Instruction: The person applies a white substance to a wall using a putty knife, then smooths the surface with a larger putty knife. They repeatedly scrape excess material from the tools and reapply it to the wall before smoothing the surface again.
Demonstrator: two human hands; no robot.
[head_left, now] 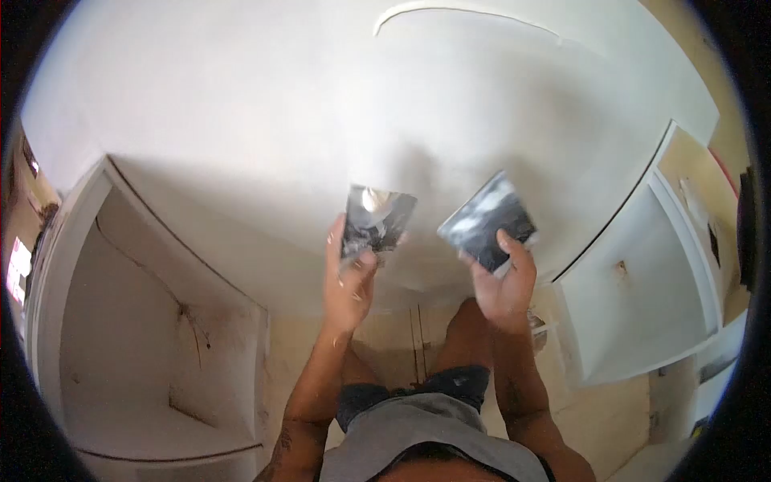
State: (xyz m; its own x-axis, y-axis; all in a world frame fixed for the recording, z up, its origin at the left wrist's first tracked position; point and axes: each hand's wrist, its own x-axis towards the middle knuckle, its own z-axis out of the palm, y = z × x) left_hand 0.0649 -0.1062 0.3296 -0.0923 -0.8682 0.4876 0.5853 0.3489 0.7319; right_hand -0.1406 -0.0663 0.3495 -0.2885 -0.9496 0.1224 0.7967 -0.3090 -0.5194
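Note:
My left hand (349, 281) grips a dark, flat, roughly square piece (377, 218) with a whitish smear near its top edge; white flecks show on the fingers and wrist. To the right, my right hand (506, 281) holds a second dark flat piece (491, 218), tilted, its upper side streaked with white. The thumb lies over its lower right part. The two pieces are apart, both in front of a large white surface. Blur hides their fine detail, and I cannot make out what they are exactly.
The large white surface (265, 96) fills the upper view, with a raised curved line (466, 11) near its top. An open white compartment (120, 321) with stains and a hanging wire stands at left. Another white compartment (642, 281) is at right. Tan floor (297, 353) shows below.

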